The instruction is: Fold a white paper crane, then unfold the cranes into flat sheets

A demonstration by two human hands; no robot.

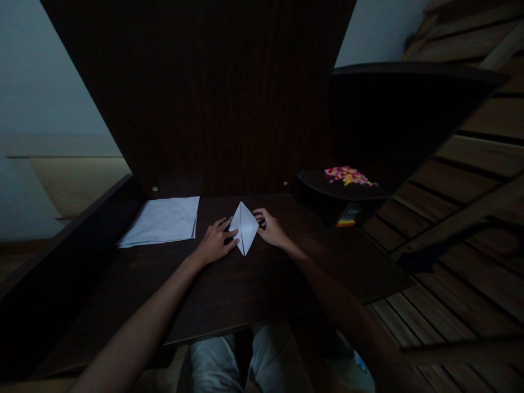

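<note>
A sheet of white paper folded into a narrow diamond (248, 226) lies on the dark desk, a slit running down its middle from the top point to the bottom one. My left hand (216, 241) rests on its left side with the fingers spread, thumb and fingertips pressing the paper's edge. At the diamond's right corner, my right hand (272, 229) has its fingers curled around the edge, the thumb lower and the other fingers above. Part of the left corner is covered by my left fingers.
A stack of white paper sheets (164, 221) lies left on the desk (229, 295). Small pink, red and yellow pieces (347, 175) are heaped on a rounded shelf (315, 179) at right. A yellow item (346, 222) sits beneath. A raised side board (82, 240) borders the left.
</note>
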